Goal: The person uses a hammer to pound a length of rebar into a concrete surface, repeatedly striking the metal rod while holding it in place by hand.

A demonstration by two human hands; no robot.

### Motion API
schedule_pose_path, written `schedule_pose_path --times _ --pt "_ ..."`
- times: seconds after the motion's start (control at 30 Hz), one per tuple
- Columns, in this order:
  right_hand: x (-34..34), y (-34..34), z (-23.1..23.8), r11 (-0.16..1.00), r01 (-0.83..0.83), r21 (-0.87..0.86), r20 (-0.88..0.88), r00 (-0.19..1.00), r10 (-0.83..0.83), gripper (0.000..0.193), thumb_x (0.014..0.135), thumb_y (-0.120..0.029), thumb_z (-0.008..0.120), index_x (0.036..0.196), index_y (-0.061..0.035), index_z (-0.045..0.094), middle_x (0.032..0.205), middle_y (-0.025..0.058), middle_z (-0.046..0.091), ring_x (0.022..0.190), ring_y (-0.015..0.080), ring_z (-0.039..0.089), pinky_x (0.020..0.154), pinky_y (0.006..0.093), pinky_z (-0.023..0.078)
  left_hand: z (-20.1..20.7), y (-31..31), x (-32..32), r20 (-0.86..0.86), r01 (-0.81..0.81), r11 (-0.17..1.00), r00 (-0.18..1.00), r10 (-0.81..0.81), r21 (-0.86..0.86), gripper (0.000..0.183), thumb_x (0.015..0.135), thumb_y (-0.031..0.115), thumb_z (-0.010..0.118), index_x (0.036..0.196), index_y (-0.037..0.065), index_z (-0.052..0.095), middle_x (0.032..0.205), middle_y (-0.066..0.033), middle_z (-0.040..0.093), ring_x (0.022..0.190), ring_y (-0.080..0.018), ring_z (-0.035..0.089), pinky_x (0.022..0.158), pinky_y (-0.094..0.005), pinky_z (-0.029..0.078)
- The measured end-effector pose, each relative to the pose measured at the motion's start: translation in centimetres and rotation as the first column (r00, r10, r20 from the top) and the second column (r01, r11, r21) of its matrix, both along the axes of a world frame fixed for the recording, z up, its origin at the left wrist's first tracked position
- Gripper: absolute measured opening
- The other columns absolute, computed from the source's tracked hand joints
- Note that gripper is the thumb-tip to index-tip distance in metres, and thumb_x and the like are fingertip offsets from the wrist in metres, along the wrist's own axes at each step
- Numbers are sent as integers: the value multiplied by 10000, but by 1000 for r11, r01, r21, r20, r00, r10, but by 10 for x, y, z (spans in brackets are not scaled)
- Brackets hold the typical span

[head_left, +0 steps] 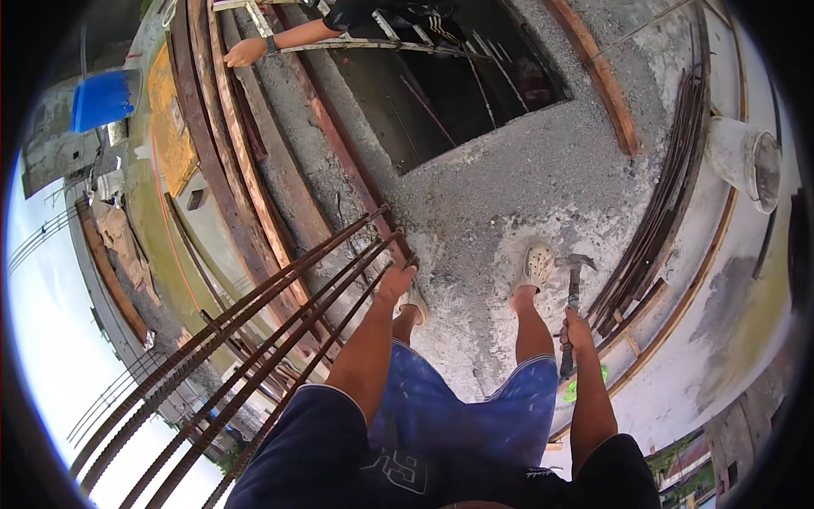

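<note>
My right hand (pixel 578 331) is closed around the handle of a claw hammer (pixel 574 276), its steel head up and away from me, beside my right leg. My left hand (pixel 395 282) grips the near end of a long reddish-brown wooden beam (pixel 343 153). Several ribbed steel bars (pixel 254 335) rise at the left, their ends close to that same beam end and my left hand. How the fingers wrap under the wood is partly hidden. At the top left, another person's hand (pixel 246 53) rests on a long plank (pixel 222 93).
A large dark rectangular opening (pixel 458 102) lies in the rough concrete floor (pixel 483 195) ahead. A loose board (pixel 600 81) lies beyond its right edge. Thin bars (pixel 657 212) are bundled along the right, near a whitish bucket (pixel 750 165). An orange-yellow panel (pixel 170 123) stands left.
</note>
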State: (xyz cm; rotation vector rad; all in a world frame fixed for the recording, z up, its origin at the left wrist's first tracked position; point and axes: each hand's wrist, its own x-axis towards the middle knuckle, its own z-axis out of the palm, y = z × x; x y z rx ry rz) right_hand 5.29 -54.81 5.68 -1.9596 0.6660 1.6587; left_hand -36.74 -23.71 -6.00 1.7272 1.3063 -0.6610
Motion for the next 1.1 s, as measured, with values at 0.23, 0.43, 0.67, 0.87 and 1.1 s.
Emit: schedule_pose_path --times 0.23,0.43,0.67,0.87,1.1 --pt "63 -264 97 884 -300 -359 -47 951 304 330 910 -282 605 705 -34 531 573 103 519 420 242 497 422 421 432 279 -50 59 218 -476 853 828 516 -211 728 901 447 613 1408 -56 474 1341 -249 590 1249 -370 566 1059 -391 418" --pt "62 -346 225 750 -607 -262 -218 795 567 289 909 -309 631 783 -49 644 628 41 577 489 205 526 479 391 412 357 -119 -114 -136 -199 978 969 205 59 757 851 487 650 1342 -78 534 1359 -277 564 1290 -376 535 1068 -395 414" --pt "29 -375 285 889 -452 -69 31 890 455 336 860 -322 695 806 9 671 685 104 641 551 208 590 527 393 471 354 -144 -199 412 -906 337 418 810 256 892 694 322 870 1383 -44 437 1247 -231 595 1114 -277 591 935 -359 474" --pt "-10 -403 296 808 -557 -192 121 803 583 346 852 -332 698 824 13 686 704 112 657 565 211 604 540 390 481 410 -92 -99 791 -992 123 63 608 -16 386 856 217 749 1148 3 615 1057 -67 616 981 -174 558 902 -334 444" --pt "-48 -425 331 655 -701 -281 175 634 753 410 844 -386 713 788 21 704 680 114 669 570 199 625 551 387 497 446 -67 -82 410 -761 349 607 681 546 565 853 568 595 921 30 756 944 -223 720 931 -393 676 845 -483 485"
